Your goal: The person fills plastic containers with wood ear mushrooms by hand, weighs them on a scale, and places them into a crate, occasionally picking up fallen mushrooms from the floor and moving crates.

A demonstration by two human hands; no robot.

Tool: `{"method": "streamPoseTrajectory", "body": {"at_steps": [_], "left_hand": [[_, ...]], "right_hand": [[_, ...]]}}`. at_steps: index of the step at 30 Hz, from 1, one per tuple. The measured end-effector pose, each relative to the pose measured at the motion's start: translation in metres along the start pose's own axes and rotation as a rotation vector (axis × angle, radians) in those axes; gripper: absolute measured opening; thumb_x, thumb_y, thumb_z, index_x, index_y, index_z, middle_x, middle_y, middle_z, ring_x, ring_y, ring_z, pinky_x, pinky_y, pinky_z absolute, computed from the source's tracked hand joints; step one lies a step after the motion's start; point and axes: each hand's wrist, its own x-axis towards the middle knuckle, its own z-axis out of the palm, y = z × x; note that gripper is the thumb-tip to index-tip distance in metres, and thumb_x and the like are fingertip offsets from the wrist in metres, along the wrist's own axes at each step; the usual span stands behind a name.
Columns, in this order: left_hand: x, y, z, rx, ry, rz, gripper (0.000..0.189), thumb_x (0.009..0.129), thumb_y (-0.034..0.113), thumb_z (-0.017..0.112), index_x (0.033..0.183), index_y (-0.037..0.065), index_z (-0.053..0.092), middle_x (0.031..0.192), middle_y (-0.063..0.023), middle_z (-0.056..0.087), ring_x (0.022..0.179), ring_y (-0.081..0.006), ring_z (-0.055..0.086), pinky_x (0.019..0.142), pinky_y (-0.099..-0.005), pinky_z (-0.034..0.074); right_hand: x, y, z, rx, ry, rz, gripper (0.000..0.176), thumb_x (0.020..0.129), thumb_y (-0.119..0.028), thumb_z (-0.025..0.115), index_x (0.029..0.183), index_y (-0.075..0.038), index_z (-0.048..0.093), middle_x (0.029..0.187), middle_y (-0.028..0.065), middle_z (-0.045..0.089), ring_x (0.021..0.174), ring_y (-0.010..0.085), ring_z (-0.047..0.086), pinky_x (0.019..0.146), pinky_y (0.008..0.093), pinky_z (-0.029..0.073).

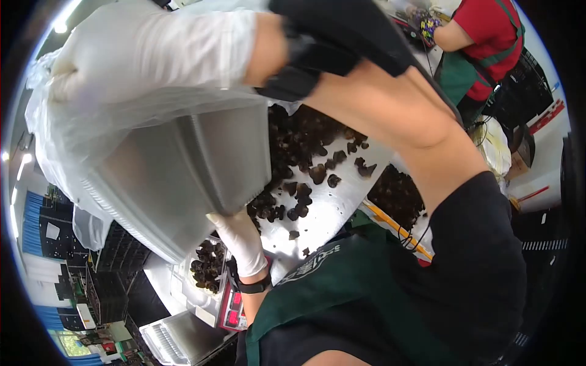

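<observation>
in the head view, the right hand (116, 58), in a white glove, is at the far left, high above the surface (332, 204). its fingers seem closed on the film of a clear plastic bag (55, 131), although the blur hides the exact hold. the bag lies around a stack of clear trays (152, 177), which leans, tilted, between the two hands. the left hand (241, 241), gloved also, touches the near lower corner of the stack; its farther fingers are hidden, so i cannot tell how far this grip is closed.

to the right of the stack, dark pieces (303, 191) lie loose on the surface, and some are just beside the left hand. nearer, on the left, is a red scale (234, 308).

in my judgement, the thin film could tear or slip if the right hand pulls too strongly. if the left hand supports only one corner, the trays could slide apart, fall on the dark pieces, or knock the scale.
</observation>
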Motion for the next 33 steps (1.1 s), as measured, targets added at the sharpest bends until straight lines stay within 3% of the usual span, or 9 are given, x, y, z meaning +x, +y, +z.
{"method": "streamPoseTrajectory", "body": {"at_steps": [5, 7, 9, 13, 16, 20, 25, 29, 33], "left_hand": [[-0.009, -0.027, 0.009, 0.089, -0.159, -0.114, 0.079, 0.102, 0.059, 0.042, 0.156, 0.006, 0.022, 0.161, -0.0108, 0.024, 0.148, -0.0255, 0.025, 0.122, -0.0477, 0.023], [-0.017, -0.034, 0.027, 0.31, -0.13, -0.24, 0.074, 0.103, 0.06, 0.04, 0.136, -0.006, 0.049, 0.123, -0.012, 0.055, 0.108, -0.018, 0.05, 0.099, -0.0322, 0.04], [-0.024, -0.041, 0.056, 0.428, -0.148, -0.34, 0.069, 0.103, 0.06, 0.039, 0.097, -0.003, 0.066, 0.079, -0.0003, 0.052, 0.069, -0.0091, 0.038, 0.065, -0.0245, 0.036], [-0.049, -0.082, 0.103, 0.473, -0.403, -0.484, 0.063, 0.103, 0.059, 0.042, 0.069, 0.007, 0.056, 0.071, 0.003, 0.046, 0.065, -0.0088, 0.036, 0.058, -0.0281, 0.034], [-0.07, -0.1, 0.141, 0.484, -0.578, -0.601, 0.067, 0.101, 0.059, 0.047, 0.094, -0.004, 0.066, 0.086, -0.0085, 0.063, 0.087, -0.0179, 0.053, 0.084, -0.0309, 0.043], [-0.118, -0.172, 0.168, 0.285, -0.675, -0.803, 0.06, 0.1, 0.05, 0.057, 0.116, -0.007, 0.064, 0.115, -0.0172, 0.068, 0.111, -0.025, 0.06, 0.101, -0.0333, 0.043], [-0.176, -0.254, 0.18, 0.101, -0.623, -0.757, 0.059, 0.1, 0.046, 0.059, 0.132, -0.004, 0.057, 0.133, -0.0149, 0.061, 0.119, -0.0252, 0.057, 0.105, -0.0341, 0.041], [-0.184, -0.278, 0.195, 0.133, -0.532, -0.894, 0.058, 0.097, 0.047, 0.061, 0.126, -0.003, 0.06, 0.126, -0.0145, 0.063, 0.12, -0.0242, 0.057, 0.105, -0.0349, 0.042], [-0.175, -0.311, 0.223, -0.138, -0.498, -0.93, 0.053, 0.102, 0.039, 0.055, 0.135, -0.003, 0.05, 0.137, -0.0143, 0.053, 0.127, -0.0243, 0.051, 0.111, -0.0351, 0.039]], "right_hand": [[-0.022, -0.032, -0.053, 0.093, -0.104, 0.113, 0.027, 0.096, -0.022, 0.06, 0.116, -0.005, 0.055, 0.114, 0.0116, 0.057, 0.104, 0.0249, 0.056, 0.089, 0.0373, 0.043], [-0.036, -0.048, -0.077, 0.115, -0.132, 0.146, 0.03, 0.096, -0.021, 0.059, 0.121, -0.004, 0.054, 0.118, 0.0114, 0.055, 0.108, 0.0241, 0.054, 0.092, 0.0365, 0.042], [-0.051, -0.066, -0.097, 0.119, -0.157, 0.159, 0.033, 0.097, -0.02, 0.059, 0.125, -0.004, 0.052, 0.123, 0.0113, 0.053, 0.112, 0.0233, 0.052, 0.096, 0.0357, 0.041], [-0.075, -0.096, -0.131, 0.063, -0.195, 0.134, 0.039, 0.099, -0.018, 0.058, 0.134, -0.003, 0.048, 0.133, 0.0109, 0.05, 0.12, 0.0217, 0.049, 0.102, 0.034, 0.038], [-0.085, -0.107, -0.146, -0.136, -0.2, 0.065, 0.045, 0.101, -0.016, 0.057, 0.141, -0.002, 0.045, 0.14, 0.0107, 0.047, 0.127, 0.0205, 0.046, 0.106, 0.0328, 0.037], [-0.101, -0.072, -0.169, -1.313, -0.194, -0.29, 0.019, 0.091, -0.007, 0.061, 0.11, -0.003, 0.064, 0.087, 0.0103, 0.065, 0.075, 0.024, 0.065, 0.065, 0.0312, 0.054], [-0.158, -0.042, -0.183, -1.199, -0.092, 0.097, 0.016, 0.089, -0.023, 0.067, 0.082, -0.01, 0.07, 0.069, 0.007, 0.064, 0.064, 0.0264, 0.063, 0.061, 0.0366, 0.05], [-0.174, -0.015, -0.172, -0.993, -0.094, -0.128, 0.018, 0.08, -0.024, 0.074, 0.071, -0.011, 0.065, 0.065, 0.0057, 0.058, 0.06, 0.0259, 0.059, 0.049, 0.0372, 0.045], [-0.176, -0.021, -0.158, -1.009, -0.364, 0.006, 0.02, 0.078, -0.016, 0.066, 0.065, -0.007, 0.055, 0.069, 0.0066, 0.059, 0.059, 0.0305, 0.057, 0.05, 0.0375, 0.044]]}}
